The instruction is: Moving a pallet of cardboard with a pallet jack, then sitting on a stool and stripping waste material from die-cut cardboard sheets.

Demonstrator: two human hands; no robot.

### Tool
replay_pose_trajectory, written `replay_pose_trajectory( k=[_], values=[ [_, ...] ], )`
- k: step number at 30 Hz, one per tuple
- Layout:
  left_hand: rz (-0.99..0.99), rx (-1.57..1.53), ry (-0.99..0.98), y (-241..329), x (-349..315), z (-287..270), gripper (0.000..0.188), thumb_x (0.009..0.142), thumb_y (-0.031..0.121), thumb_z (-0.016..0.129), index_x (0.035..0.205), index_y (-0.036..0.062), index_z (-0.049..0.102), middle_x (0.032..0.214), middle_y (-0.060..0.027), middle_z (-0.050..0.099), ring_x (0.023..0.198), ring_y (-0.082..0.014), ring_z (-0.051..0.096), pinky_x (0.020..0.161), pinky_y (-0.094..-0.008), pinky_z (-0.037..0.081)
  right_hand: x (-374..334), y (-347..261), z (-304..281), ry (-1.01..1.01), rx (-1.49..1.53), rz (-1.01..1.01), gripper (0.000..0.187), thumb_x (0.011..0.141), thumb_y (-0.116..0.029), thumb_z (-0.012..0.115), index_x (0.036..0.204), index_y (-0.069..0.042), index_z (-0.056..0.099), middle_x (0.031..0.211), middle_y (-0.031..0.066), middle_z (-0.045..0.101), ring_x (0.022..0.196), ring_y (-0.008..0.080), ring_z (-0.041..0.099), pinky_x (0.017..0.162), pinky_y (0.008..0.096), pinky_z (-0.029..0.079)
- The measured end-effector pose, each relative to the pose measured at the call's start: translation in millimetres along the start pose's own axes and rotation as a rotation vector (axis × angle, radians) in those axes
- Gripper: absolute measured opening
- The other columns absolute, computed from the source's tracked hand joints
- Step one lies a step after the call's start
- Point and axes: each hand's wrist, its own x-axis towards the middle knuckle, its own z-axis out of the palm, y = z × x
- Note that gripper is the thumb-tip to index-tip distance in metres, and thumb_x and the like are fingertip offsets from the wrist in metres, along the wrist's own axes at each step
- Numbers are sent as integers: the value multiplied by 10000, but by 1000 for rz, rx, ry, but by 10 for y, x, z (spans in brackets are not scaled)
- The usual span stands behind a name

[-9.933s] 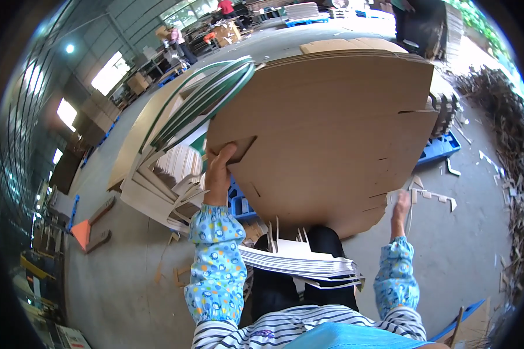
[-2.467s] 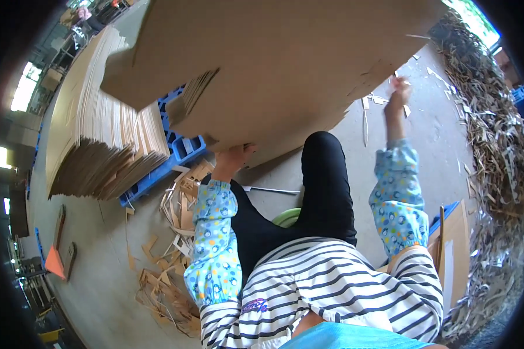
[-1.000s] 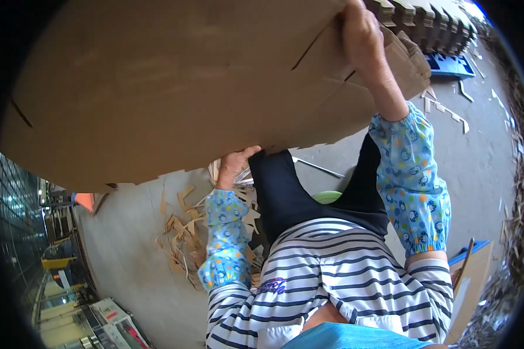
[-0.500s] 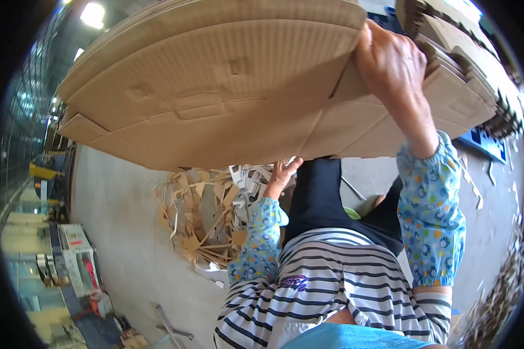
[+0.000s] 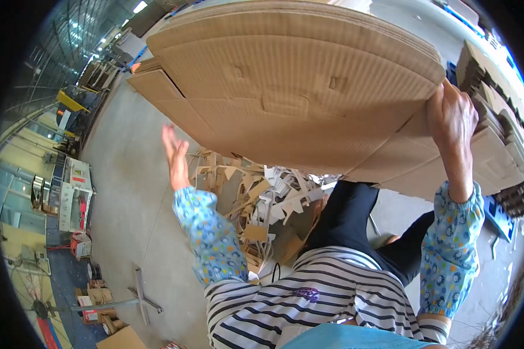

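A thick stack of flat brown cardboard box blanks (image 5: 308, 102) fills the upper middle of the head view, tilted, its sheets showing as layered edges at the top. At its right end my right hand (image 5: 455, 119) is closed around the edge, the fingers bent out of sight behind the board. My left hand (image 5: 177, 156) is off to the left, apart from the stack's lower left side. Its fingers stretch upward, slightly blurred, with nothing in them. Both forearms wear blue patterned sleeves.
Cardboard scraps (image 5: 256, 203) are heaped on the floor below the stack. More cardboard piles (image 5: 503, 110) stand at the right beside a blue pallet (image 5: 499, 218). A metal cross-shaped stand base (image 5: 141, 296) sits at the lower left, near a white machine (image 5: 77, 195).
My left hand has come away from the stack's lower edge and swung out left. In the picture, the stack and my right hand now appear further right.
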Motion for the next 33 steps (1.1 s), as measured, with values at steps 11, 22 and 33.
replay_pose_trajectory(
  k=[11,22,33],
  values=[
    [-273,-179,81,-751,463,-437,547,695,197,694,1170,18,490,1153,-62,516,1087,-207,455,978,-374,332,-302,353,-148,359,608,-199,276,923,-171,400,1006,27,573,1040,182,591,946,296,580,834,351,453],
    [-286,-147,131,-287,514,184,497,628,152,725,1079,49,543,1044,-19,558,982,-172,496,891,-330,386,-2778,1076,2099,52,1791,1839,786,833,-645,462,1141,78,472,1076,222,573,929,307,587,845,416,487],
    [-188,-143,127,195,436,186,596,621,221,784,1115,30,512,1094,-39,544,1024,-180,482,944,-335,347,-1652,1034,2500,288,2054,1653,918,767,-755,410,1427,-139,242,1475,63,266,1347,272,239,1099,456,184]
  ],
)
